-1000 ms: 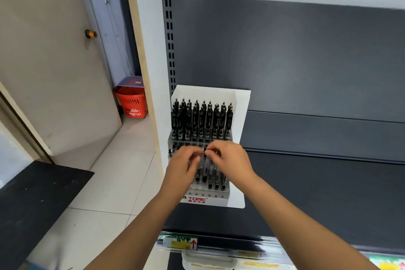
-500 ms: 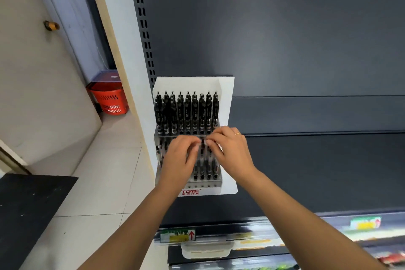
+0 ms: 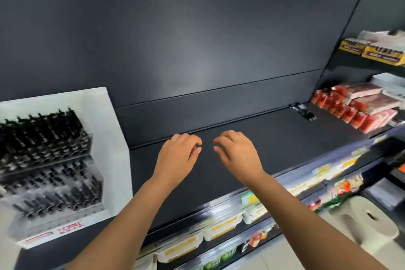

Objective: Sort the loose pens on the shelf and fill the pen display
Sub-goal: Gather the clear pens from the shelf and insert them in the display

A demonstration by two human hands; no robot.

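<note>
The dark shelf (image 3: 274, 144) runs across the middle of the frame, with a flat deck and a tall back panel. At the lower left stands the white pen display (image 3: 96, 103), with 2 stepped tiers of black pens upright in clear holders. Blur hides which slots are vacant.

Over the centre of the shelf hover the left hand (image 3: 177, 155) and the right hand (image 3: 236, 153), side by side and apart. The fingers of both are loosely curled, with nothing in either.

Smallest of all is the thing that matters: a little cluster of loose pens (image 3: 303, 112). It lies at the back of the shelf, right of centre, just beside the red packets (image 3: 355, 107) and well apart from both the hands and the display. The count is too small to tell.

These pens are probably light, stiff and smooth-barrelled, so they are likely to roll on the flat deck. A pinch at mid-barrel should hold 1 steady for slotting. Or the whole cluster could be gathered in a closed hand for carrying, since a loose grip would probably let the slick barrels slide out.
</note>
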